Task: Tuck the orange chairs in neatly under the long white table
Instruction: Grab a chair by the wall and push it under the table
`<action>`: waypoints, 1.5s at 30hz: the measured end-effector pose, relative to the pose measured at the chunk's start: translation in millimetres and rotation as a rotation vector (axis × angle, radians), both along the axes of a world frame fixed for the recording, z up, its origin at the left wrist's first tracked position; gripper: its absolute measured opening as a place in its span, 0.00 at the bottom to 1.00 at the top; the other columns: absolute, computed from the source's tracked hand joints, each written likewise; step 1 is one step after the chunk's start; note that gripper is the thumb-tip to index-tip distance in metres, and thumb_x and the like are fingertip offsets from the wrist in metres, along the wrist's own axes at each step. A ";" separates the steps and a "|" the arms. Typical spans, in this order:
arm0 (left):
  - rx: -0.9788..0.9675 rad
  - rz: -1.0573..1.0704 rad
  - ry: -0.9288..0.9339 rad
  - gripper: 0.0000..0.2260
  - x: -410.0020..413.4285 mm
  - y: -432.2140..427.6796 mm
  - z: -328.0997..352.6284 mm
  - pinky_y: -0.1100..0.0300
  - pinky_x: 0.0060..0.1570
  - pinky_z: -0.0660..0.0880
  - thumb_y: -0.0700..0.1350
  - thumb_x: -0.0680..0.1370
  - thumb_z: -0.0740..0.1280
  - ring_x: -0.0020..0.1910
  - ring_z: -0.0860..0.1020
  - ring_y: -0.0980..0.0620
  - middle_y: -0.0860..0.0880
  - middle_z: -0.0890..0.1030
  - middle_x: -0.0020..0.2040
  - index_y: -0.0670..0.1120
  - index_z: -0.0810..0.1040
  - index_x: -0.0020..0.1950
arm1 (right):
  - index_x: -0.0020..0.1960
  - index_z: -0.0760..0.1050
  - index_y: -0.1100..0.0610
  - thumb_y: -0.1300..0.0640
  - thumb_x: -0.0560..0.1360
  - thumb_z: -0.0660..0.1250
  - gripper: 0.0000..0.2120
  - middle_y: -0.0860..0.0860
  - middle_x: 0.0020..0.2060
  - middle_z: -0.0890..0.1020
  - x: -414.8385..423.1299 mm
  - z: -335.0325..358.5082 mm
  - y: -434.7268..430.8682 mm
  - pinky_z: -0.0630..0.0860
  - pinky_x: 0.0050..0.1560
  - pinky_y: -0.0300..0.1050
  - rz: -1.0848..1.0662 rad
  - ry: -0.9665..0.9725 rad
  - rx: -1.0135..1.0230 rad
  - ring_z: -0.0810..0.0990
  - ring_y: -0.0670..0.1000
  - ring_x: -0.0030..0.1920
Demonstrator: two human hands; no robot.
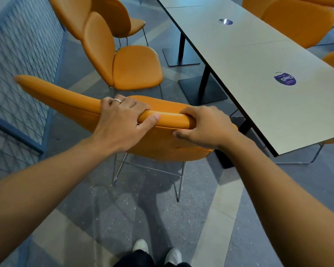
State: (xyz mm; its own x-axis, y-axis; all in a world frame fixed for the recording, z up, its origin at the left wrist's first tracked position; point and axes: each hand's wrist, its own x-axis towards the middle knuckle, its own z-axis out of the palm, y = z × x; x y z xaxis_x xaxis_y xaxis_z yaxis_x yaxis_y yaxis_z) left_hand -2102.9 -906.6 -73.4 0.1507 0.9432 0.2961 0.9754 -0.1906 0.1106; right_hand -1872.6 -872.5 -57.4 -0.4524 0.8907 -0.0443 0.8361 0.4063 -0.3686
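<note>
The nearest orange chair (66,101) stands just in front of me, seen from above its backrest, with chrome wire legs below. My left hand (120,120), wearing a ring, grips the top edge of that backrest. My right hand (204,126) grips the same edge a little to the right. The chair sits at the near left corner of the long white table (249,60), with its right end close to the table's edge. A second orange chair (127,64) stands farther along, pulled away from the table. A third orange chair (112,16) is behind it.
A blue mesh railing (21,64) runs along the left. Black table legs on square base plates (202,89) stand under the table. More orange chairs (297,22) sit on the table's far side. Round stickers (284,79) lie on the tabletop. My white shoes (156,251) show below.
</note>
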 end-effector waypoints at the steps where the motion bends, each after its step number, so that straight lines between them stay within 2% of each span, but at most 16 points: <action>1: -0.001 0.005 0.015 0.27 -9.9 -1.8 3.7 0.46 0.59 0.62 0.68 0.78 0.47 0.61 0.72 0.46 0.49 0.80 0.60 0.55 0.77 0.61 | 0.63 0.75 0.44 0.33 0.73 0.68 0.24 0.46 0.52 0.81 -5.5 2.1 -1.7 0.77 0.53 0.53 0.014 0.024 0.003 0.78 0.49 0.51; 4: 0.035 0.038 0.063 0.27 -43.7 -5.1 13.3 0.44 0.59 0.61 0.68 0.78 0.46 0.61 0.72 0.44 0.48 0.80 0.60 0.56 0.77 0.61 | 0.67 0.75 0.45 0.30 0.74 0.64 0.28 0.46 0.55 0.82 -16.9 3.7 -3.7 0.77 0.49 0.49 0.008 0.087 0.010 0.79 0.49 0.53; 6: 0.036 0.065 0.078 0.27 -66.5 -2.7 15.3 0.43 0.58 0.62 0.68 0.79 0.47 0.60 0.73 0.42 0.47 0.80 0.59 0.55 0.78 0.60 | 0.66 0.77 0.46 0.28 0.75 0.60 0.29 0.45 0.53 0.83 -22.0 2.2 -3.3 0.79 0.48 0.50 -0.028 0.108 0.035 0.79 0.48 0.51; 9: 0.012 0.067 0.131 0.29 -95.0 1.3 12.9 0.43 0.58 0.62 0.68 0.78 0.47 0.60 0.73 0.41 0.45 0.80 0.58 0.53 0.77 0.61 | 0.55 0.82 0.49 0.27 0.75 0.57 0.30 0.46 0.41 0.83 -34.6 -4.6 -4.6 0.80 0.42 0.51 -0.103 0.117 0.164 0.79 0.47 0.42; 12: -0.007 -0.033 0.216 0.30 -118.8 8.3 9.8 0.44 0.58 0.63 0.70 0.77 0.48 0.59 0.74 0.40 0.44 0.81 0.57 0.51 0.76 0.62 | 0.42 0.81 0.50 0.23 0.73 0.52 0.34 0.46 0.30 0.78 -59.9 -11.9 -4.6 0.77 0.37 0.50 -0.157 0.061 0.305 0.76 0.46 0.33; 16: -0.059 -0.173 0.237 0.34 -146.9 25.9 13.5 0.45 0.59 0.66 0.75 0.73 0.50 0.56 0.77 0.44 0.47 0.82 0.55 0.51 0.77 0.61 | 0.41 0.81 0.51 0.19 0.70 0.47 0.40 0.46 0.29 0.78 -98.5 -10.6 1.2 0.78 0.35 0.49 -0.189 0.001 0.281 0.76 0.46 0.32; 19: -0.076 -0.282 0.212 0.35 -164.1 38.6 13.8 0.49 0.52 0.72 0.78 0.69 0.53 0.47 0.79 0.49 0.50 0.82 0.48 0.51 0.78 0.55 | 0.38 0.80 0.51 0.18 0.69 0.43 0.43 0.47 0.28 0.78 -121.9 -10.1 7.4 0.79 0.34 0.48 -0.225 -0.063 0.234 0.76 0.47 0.31; 22: -0.039 -0.341 0.196 0.35 -171.4 48.1 13.0 0.54 0.43 0.73 0.80 0.68 0.53 0.40 0.79 0.51 0.52 0.81 0.43 0.52 0.78 0.50 | 0.33 0.79 0.52 0.18 0.70 0.40 0.45 0.47 0.25 0.75 -131.6 -12.3 8.8 0.76 0.32 0.45 -0.304 -0.156 0.270 0.75 0.47 0.28; 24: -0.030 -0.353 0.202 0.36 -171.0 50.5 11.0 0.53 0.40 0.75 0.80 0.68 0.51 0.38 0.78 0.51 0.53 0.80 0.41 0.51 0.78 0.48 | 0.33 0.79 0.52 0.18 0.70 0.38 0.46 0.47 0.24 0.75 -131.4 -12.2 7.5 0.73 0.33 0.43 -0.342 -0.195 0.280 0.74 0.47 0.28; 27: -0.016 -0.369 0.202 0.38 -173.4 52.5 8.5 0.53 0.38 0.76 0.81 0.67 0.48 0.38 0.79 0.51 0.52 0.81 0.41 0.50 0.78 0.47 | 0.34 0.80 0.51 0.18 0.69 0.35 0.47 0.47 0.25 0.75 -133.9 -13.1 6.9 0.74 0.34 0.44 -0.359 -0.223 0.265 0.75 0.47 0.29; 34: 0.024 -0.393 0.225 0.40 -175.4 51.5 6.9 0.53 0.34 0.76 0.82 0.66 0.48 0.36 0.79 0.49 0.50 0.80 0.40 0.49 0.77 0.47 | 0.32 0.78 0.52 0.21 0.72 0.37 0.45 0.47 0.24 0.74 -134.7 -17.7 3.8 0.75 0.34 0.45 -0.403 -0.242 0.309 0.74 0.47 0.28; 38: 0.056 -0.408 0.222 0.39 -175.4 52.3 8.3 0.54 0.33 0.75 0.81 0.67 0.49 0.35 0.78 0.49 0.50 0.80 0.39 0.48 0.77 0.46 | 0.31 0.77 0.51 0.23 0.74 0.38 0.42 0.47 0.23 0.73 -126.0 -21.7 1.0 0.72 0.33 0.44 -0.423 -0.229 0.347 0.73 0.47 0.28; 41: 0.083 -0.410 0.227 0.38 -175.6 52.8 5.8 0.54 0.32 0.74 0.81 0.68 0.50 0.33 0.77 0.50 0.49 0.80 0.37 0.48 0.77 0.45 | 0.31 0.76 0.52 0.24 0.75 0.38 0.41 0.48 0.22 0.72 -110.1 -26.6 -1.7 0.73 0.37 0.49 -0.484 -0.243 0.380 0.73 0.49 0.28; 45: 0.101 -0.431 0.245 0.37 -178.2 55.4 4.3 0.54 0.31 0.73 0.80 0.68 0.51 0.32 0.77 0.48 0.48 0.80 0.36 0.47 0.76 0.43 | 0.30 0.76 0.53 0.28 0.78 0.41 0.39 0.49 0.23 0.72 -104.2 -32.7 -5.2 0.69 0.42 0.49 -0.563 -0.229 0.451 0.72 0.50 0.29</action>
